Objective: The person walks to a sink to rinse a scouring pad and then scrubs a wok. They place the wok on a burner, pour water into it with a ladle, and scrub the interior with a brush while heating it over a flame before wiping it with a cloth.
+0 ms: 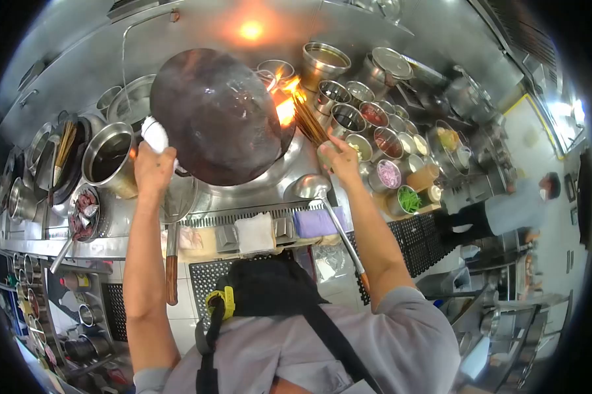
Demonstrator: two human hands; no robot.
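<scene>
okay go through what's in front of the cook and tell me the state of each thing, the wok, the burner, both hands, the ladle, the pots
wok: tilted up on edge, inside looks empty
burner flame: lit, flaring behind the wok
left hand: gripping the wok's rim through a white cloth
right hand: closed on a bamboo brush
ladle: lying on the stove edge, unheld
steel pot: uncovered, dark liquid inside
ingredient containers: open, filled

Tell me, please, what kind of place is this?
Most likely a restaurant kitchen. A large dark round wok is tilted over open orange flames, round steel containers of ingredients stand beside it, and the steel counter runs along the cooking line.
</scene>
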